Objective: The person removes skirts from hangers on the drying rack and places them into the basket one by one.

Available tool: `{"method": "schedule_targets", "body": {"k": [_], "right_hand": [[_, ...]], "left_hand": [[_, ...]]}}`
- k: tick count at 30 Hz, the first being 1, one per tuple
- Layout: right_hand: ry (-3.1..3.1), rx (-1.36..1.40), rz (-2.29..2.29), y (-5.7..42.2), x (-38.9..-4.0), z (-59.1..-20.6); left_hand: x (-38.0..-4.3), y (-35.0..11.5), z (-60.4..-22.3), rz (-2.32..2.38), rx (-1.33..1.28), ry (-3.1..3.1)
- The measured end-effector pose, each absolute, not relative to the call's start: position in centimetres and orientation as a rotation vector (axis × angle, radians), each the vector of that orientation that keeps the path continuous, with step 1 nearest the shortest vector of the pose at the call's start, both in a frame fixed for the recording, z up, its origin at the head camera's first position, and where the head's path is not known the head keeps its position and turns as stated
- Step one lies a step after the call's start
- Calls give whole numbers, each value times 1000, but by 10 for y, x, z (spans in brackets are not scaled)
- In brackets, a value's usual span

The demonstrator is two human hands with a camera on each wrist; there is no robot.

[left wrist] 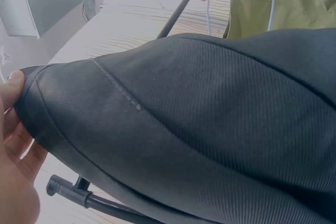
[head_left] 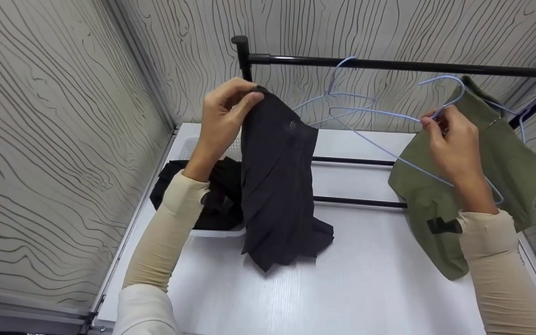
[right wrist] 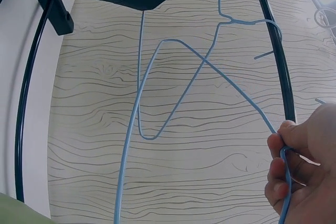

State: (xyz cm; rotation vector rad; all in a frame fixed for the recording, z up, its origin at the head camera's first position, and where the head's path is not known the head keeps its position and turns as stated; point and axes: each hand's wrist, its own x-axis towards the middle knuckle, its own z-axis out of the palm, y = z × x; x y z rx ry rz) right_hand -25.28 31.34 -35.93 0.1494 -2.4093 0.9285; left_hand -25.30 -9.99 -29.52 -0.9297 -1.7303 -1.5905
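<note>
A black pleated skirt (head_left: 277, 181) hangs down from my left hand (head_left: 226, 114), which pinches its top edge between thumb and fingers. In the left wrist view the skirt (left wrist: 173, 114) fills most of the picture, its ribbed cloth and a short stitched line showing. My right hand (head_left: 456, 144) grips a light blue wire hanger (head_left: 384, 151) near the base of its hook. One end of that hanger points toward the skirt, apart from my left hand. The right wrist view shows the fingers (right wrist: 278, 177) curled round the wire.
A black rail (head_left: 389, 66) runs across the back, bearing another blue hanger (head_left: 338, 93) behind the skirt. An olive green garment (head_left: 482, 163) hangs at its right end. At left, a white basket (head_left: 219, 232) holds dark cloth (head_left: 221, 200) on the white table (head_left: 342, 288).
</note>
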Motion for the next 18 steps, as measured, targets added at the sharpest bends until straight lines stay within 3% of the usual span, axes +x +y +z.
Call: {"method": "schedule_targets", "body": {"k": [18], "right_hand": [[-2418,153,946,315,-255,-364]], "left_hand": [[-250,-123,-280,-1543,-817,-1692]]}}
